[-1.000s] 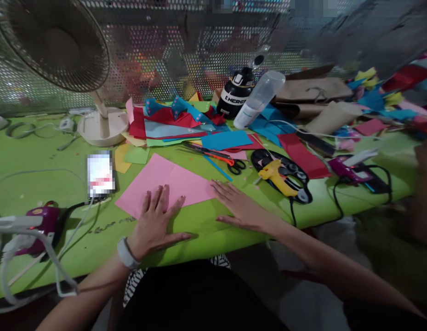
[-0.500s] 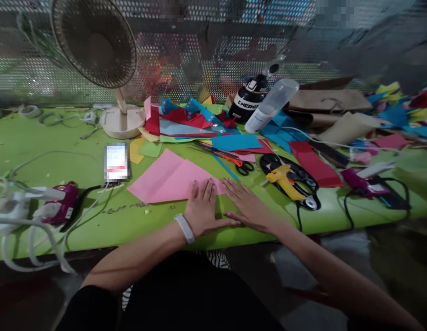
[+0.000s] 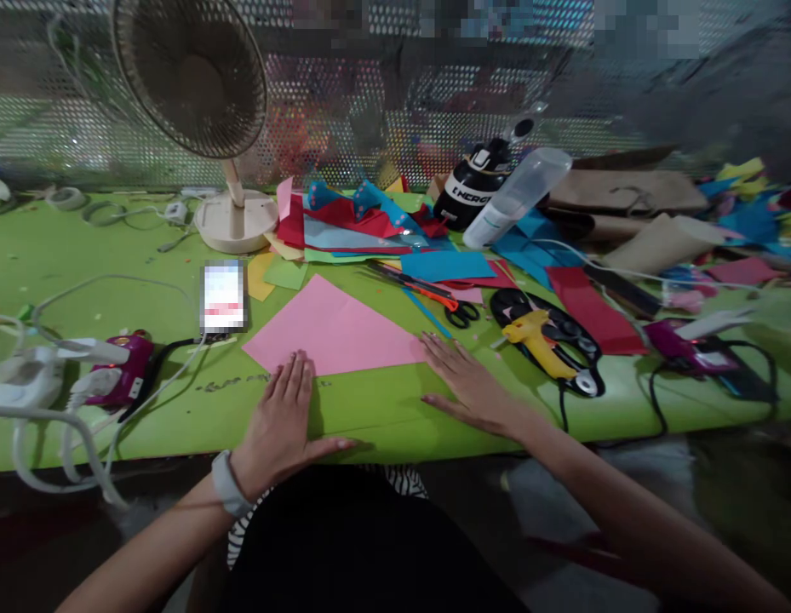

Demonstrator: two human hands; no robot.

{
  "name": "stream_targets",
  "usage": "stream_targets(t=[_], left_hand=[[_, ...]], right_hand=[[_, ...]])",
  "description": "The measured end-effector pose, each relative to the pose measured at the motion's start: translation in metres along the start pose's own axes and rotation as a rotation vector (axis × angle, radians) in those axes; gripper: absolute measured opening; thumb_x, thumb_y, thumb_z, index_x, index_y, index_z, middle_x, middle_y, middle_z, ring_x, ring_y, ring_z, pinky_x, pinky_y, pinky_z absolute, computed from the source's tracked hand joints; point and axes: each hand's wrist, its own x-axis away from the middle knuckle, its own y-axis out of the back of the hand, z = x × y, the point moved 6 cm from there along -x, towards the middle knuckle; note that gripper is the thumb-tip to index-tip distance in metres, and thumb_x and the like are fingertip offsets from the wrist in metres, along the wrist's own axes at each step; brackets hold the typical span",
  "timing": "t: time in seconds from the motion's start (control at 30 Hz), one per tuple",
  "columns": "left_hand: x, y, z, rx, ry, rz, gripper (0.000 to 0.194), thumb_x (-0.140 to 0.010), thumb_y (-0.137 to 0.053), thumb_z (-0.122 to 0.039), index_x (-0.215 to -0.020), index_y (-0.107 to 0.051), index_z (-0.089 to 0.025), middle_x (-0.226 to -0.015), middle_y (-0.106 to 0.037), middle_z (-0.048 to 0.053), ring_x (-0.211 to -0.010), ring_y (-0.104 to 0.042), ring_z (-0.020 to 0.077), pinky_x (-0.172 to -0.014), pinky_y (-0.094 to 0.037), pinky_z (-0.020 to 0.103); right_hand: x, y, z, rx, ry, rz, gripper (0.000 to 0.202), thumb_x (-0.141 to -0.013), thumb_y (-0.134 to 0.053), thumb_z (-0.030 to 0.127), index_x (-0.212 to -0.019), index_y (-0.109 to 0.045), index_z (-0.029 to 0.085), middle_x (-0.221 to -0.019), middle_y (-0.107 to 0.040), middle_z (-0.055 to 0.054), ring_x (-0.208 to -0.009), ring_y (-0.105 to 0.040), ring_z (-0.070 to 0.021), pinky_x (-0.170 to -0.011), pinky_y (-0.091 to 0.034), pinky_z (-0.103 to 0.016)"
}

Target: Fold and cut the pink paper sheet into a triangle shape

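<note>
A folded sheet of pink paper [image 3: 335, 328] lies flat on the green table, its straight edge facing me. My left hand [image 3: 283, 417] lies flat with the thumb stretched out, its fingertips on that near edge toward the left corner. At the paper's right corner, my right hand [image 3: 468, 387] rests palm down with fingers extended. Neither hand grips anything. Behind the paper are a pair of scissors [image 3: 460, 313] with black and orange handles and a thin blue paper strip [image 3: 430, 312]. To the right of my right hand, a yellow glue gun [image 3: 539, 345] sits on a black holder.
A phone [image 3: 223, 295] and purple power strip [image 3: 123, 366] with cables lie left. A fan [image 3: 235, 217] stands behind. Farther back are a black bottle [image 3: 470, 194], a clear bottle [image 3: 519, 196] and coloured paper. Red paper [image 3: 596, 311] and another purple power strip [image 3: 692, 345] lie right.
My left hand has slid left along the paper's near edge, away from my right hand. The paper now lies flatter, and my right hand stays near its right corner. The view has shifted slightly.
</note>
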Motion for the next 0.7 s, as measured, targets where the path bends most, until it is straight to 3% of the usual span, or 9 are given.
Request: stream_targets(t=[0.1, 0.17, 0.23, 0.3, 0.37, 0.43, 0.47, 0.57, 0.7], left_hand=[[0.008, 0.004, 0.009, -0.01, -0.004, -0.007, 0.118, -0.078, -0.029, -0.087, -0.153, -0.013, 0.001, -0.157, -0.027, 0.025, -0.149, -0.021, 0.0345, -0.12, -0.021, 0.047], [0.009, 0.005, 0.01, -0.014, -0.008, -0.006, 0.118, -0.078, -0.029, -0.087, -0.154, -0.012, 0.001, -0.157, -0.028, 0.025, -0.148, -0.022, 0.0342, -0.12, -0.019, 0.047], [0.009, 0.006, 0.009, -0.025, -0.01, -0.012, 0.118, -0.077, -0.028, -0.088, -0.154, -0.01, 0.001, -0.157, -0.028, 0.024, -0.148, -0.022, 0.0342, -0.12, -0.018, 0.047], [0.008, 0.007, 0.007, -0.045, -0.007, -0.024, 0.118, -0.078, -0.027, -0.088, -0.154, -0.008, -0.001, -0.157, -0.028, 0.024, -0.148, -0.023, 0.0344, -0.12, -0.016, 0.049], [0.007, 0.008, 0.006, -0.065, -0.008, -0.031, 0.118, -0.077, -0.027, -0.088, -0.155, -0.007, -0.001, -0.157, -0.029, 0.024, -0.147, -0.024, 0.035, -0.119, -0.016, 0.05], [0.008, 0.008, 0.006, -0.078, -0.006, -0.031, 0.119, -0.077, -0.028, -0.088, -0.154, -0.008, 0.0, -0.156, -0.031, 0.025, -0.147, -0.026, 0.0357, -0.119, -0.016, 0.05], [0.008, 0.008, 0.006, -0.082, -0.005, -0.032, 0.12, -0.076, -0.029, -0.089, -0.154, -0.008, 0.0, -0.155, -0.031, 0.026, -0.146, -0.027, 0.0359, -0.119, -0.017, 0.05], [0.009, 0.008, 0.006, -0.082, -0.002, -0.045, 0.12, -0.076, -0.028, -0.089, -0.155, -0.006, -0.001, -0.155, -0.03, 0.026, -0.146, -0.027, 0.0358, -0.119, -0.016, 0.049], [0.009, 0.007, 0.007, -0.08, 0.004, -0.063, 0.12, -0.076, -0.029, -0.089, -0.156, -0.002, -0.003, -0.156, -0.03, 0.024, -0.146, -0.027, 0.0358, -0.119, -0.014, 0.049]], right_hand=[[-0.005, 0.009, -0.002, -0.007, -0.006, 0.032, 0.084, -0.094, -0.03, 0.067, -0.158, -0.01, 0.016, -0.159, -0.028, -0.015, -0.148, -0.025, -0.0293, -0.119, -0.023, -0.055], [-0.018, 0.026, 0.002, -0.037, -0.025, 0.03, 0.081, -0.093, -0.03, 0.07, -0.153, -0.031, 0.016, -0.152, -0.043, -0.016, -0.141, -0.038, -0.0317, -0.117, -0.025, -0.057], [-0.041, 0.048, 0.011, -0.1, -0.111, -0.022, 0.066, -0.096, -0.03, 0.064, -0.132, -0.059, 0.017, -0.131, -0.064, -0.016, -0.126, -0.055, -0.0329, -0.109, -0.037, -0.055], [-0.071, 0.06, 0.028, -0.229, -0.187, 0.039, 0.055, -0.096, -0.035, 0.06, -0.1, -0.071, 0.019, -0.1, -0.074, -0.013, -0.098, -0.069, -0.0283, -0.088, -0.052, -0.043], [-0.104, 0.055, 0.054, -0.441, -0.201, 0.231, 0.052, -0.09, -0.048, 0.064, -0.074, -0.068, 0.019, -0.072, -0.072, -0.008, -0.068, -0.07, -0.0205, -0.067, -0.053, -0.032], [-0.127, 0.038, 0.082, -0.702, -0.197, 0.51, 0.053, -0.084, -0.057, 0.065, -0.061, -0.06, 0.017, -0.053, -0.064, -0.003, -0.05, -0.064, -0.0144, -0.054, -0.05, -0.025], [-0.137, 0.031, 0.09, -0.781, -0.217, 0.58, 0.054, -0.081, -0.06, 0.065, -0.057, -0.057, 0.017, -0.048, -0.06, -0.001, -0.044, -0.06, -0.0128, -0.05, -0.049, -0.024], [-0.148, 0.014, 0.096, -0.877, -0.273, 0.694, 0.056, -0.072, -0.069, 0.067, -0.054, -0.054, 0.016, -0.043, -0.056, 0.003, -0.038, -0.056, -0.0103, -0.045, -0.048, -0.023], [-0.134, 0.006, 0.068, -0.887, -0.36, 0.713, 0.056, -0.065, -0.074, 0.067, -0.054, -0.056, 0.016, -0.045, -0.058, 0.003, -0.038, -0.056, -0.009, -0.046, -0.05, -0.023]])
